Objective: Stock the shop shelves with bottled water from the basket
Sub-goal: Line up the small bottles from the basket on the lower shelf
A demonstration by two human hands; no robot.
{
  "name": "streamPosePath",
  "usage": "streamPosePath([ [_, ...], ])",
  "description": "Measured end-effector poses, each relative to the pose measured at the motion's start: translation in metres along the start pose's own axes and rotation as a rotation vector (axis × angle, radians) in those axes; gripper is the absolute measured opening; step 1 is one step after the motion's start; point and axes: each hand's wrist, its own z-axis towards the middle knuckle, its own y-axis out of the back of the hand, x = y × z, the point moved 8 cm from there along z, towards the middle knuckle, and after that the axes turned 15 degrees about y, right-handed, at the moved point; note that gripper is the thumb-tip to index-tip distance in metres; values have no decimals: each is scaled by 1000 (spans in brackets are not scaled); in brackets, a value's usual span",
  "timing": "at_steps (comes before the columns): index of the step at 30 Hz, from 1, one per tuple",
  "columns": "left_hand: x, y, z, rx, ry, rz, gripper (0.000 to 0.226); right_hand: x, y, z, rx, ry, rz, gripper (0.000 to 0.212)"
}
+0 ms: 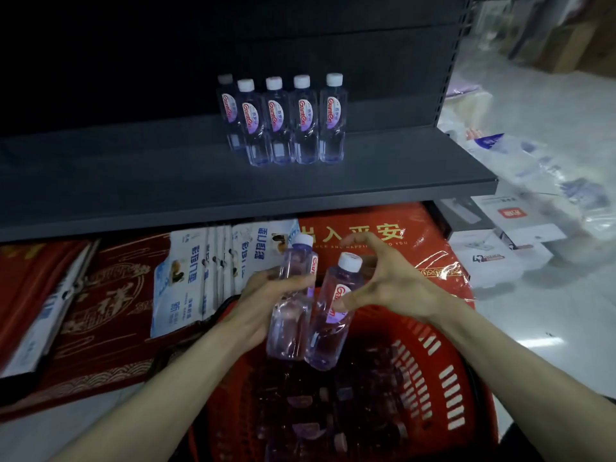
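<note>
Left hand (263,295) is wrapped around one water bottle (293,301), held upright with a slight tilt. Right hand (386,281) is spread wide, fingers curled, thumb touching a second bottle (331,315) that leans against the first; a firm grip cannot be told. Directly below both hands a red basket (446,378) is seen, more bottles lying inside, dim. Above and beyond the hands, five bottles (286,120) are stood in a row on the dark shelf (133,181). Left of the hands, packaged goods (186,275) are stacked under the shelf.
</note>
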Motion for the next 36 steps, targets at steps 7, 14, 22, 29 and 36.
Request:
streamPosePath([
  [7,-2,-7,1,40,5,-93,39,-10,-9,3,-104,-68,263,70],
  [14,7,-15,-8,44,33,-176,58,-16,-9,-5,-264,-54,330,42],
  [22,-2,-19,-8,-4,-126,-179,34,-19,-2,-14,-396,-28,371,28],
  [29,-8,-27,-2,-10,-125,-8,30,-24,-3,-8,-420,60,365,22],
  [36,-16,-23,5,3,-66,192,38,-19,2,0,-376,94,268,39],
])
